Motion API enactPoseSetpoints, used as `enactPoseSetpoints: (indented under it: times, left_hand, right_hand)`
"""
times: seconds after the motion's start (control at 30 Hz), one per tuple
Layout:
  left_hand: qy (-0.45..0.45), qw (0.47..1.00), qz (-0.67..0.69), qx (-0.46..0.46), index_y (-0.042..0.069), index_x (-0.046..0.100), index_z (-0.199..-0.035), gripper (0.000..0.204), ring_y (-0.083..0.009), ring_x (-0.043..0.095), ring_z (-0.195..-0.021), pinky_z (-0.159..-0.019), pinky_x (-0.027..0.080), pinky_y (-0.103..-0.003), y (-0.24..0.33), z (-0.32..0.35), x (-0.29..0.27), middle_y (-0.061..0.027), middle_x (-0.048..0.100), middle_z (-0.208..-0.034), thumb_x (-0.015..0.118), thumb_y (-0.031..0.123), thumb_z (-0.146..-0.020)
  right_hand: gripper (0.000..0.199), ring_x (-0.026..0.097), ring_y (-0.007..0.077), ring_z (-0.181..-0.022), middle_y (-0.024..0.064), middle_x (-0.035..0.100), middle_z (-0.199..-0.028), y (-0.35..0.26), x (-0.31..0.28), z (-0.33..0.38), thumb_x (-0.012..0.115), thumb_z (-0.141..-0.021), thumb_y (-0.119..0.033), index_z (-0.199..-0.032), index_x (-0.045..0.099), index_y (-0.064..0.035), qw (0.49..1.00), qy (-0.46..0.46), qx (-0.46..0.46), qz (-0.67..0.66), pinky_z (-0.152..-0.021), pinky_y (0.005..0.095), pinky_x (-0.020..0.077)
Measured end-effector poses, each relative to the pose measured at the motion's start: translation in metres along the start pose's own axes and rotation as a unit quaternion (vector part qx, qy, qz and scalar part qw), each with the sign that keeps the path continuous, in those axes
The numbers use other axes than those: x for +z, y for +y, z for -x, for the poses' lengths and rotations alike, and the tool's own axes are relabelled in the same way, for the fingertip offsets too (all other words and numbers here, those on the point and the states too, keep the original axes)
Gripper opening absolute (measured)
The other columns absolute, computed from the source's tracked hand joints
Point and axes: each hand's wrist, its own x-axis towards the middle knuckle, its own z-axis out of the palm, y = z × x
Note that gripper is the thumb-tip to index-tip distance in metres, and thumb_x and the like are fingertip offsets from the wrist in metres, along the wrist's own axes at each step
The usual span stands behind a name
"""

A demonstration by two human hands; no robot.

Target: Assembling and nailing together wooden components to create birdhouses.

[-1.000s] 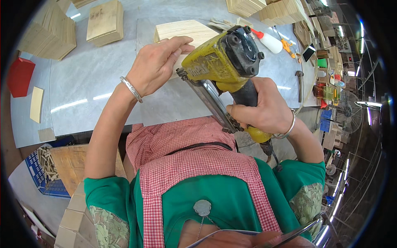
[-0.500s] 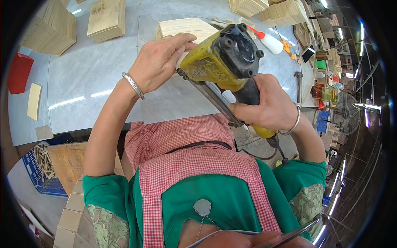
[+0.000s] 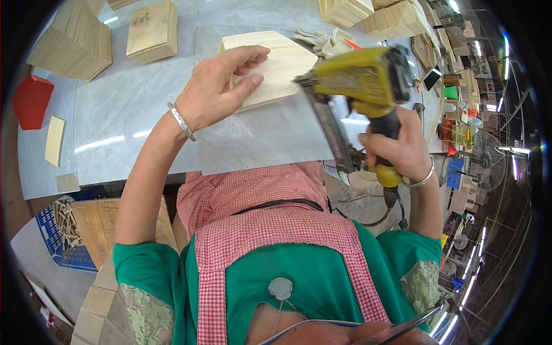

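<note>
Left hand (image 3: pixel 215 92) lies flat, fingers spread and open, pressing down on the pale, house-shaped plywood panel (image 3: pixel 276 66) without gripping it; panel rests on the grey sheet-covered workbench (image 3: pixel 132 109), straight ahead of the person. Right hand (image 3: pixel 402 149) is closed tight around the handle of the yellow pneumatic nail gun (image 3: pixel 359 86), held above the bench just right of the panel. Panel looks light, stiff and smooth, likely to slide unless pinned from above; edges are the natural hold. Gun looks heavy, rigid, nose-weighted; the handle is the proper grip. Stacks of cut wooden blocks (image 3: pixel 152 31) sit farther out.
</note>
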Motion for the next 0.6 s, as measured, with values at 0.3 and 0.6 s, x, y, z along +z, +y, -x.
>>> enactPoseSetpoints:
  times: [0.3,0.6]
  left_hand:
    - [-0.035,0.877,-0.46,0.134,0.017,0.055,-0.127,0.073,-0.0356,0.04,-0.127,-0.108,0.026,-0.051,0.003,-0.021,0.0,-0.0131,0.038,-0.143,0.075,0.045,-0.063]
    - [0.034,0.993,0.116,0.008,0.006,0.053,-0.129,0.07,-0.0259,0.043,-0.123,-0.104,0.032,-0.037,-0.006,-0.005,-0.015,-0.0137,0.046,-0.129,0.069,0.039,-0.069]
  right_hand:
    - [0.033,0.059,0.0225,-0.047,0.0136,0.06,-0.06,0.146,-0.064,-0.022,0.062,-0.071,-0.019,-0.094,0.057,0.0053,0.944,0.297,0.051,0.138,-0.048,0.032,0.0476]
    - [0.061,0.064,0.041,-0.074,0.0257,0.065,-0.077,0.256,-0.094,-0.069,0.063,-0.074,-0.027,-0.126,0.044,-0.0015,0.834,0.313,0.146,0.43,-0.068,0.0487,0.0509]
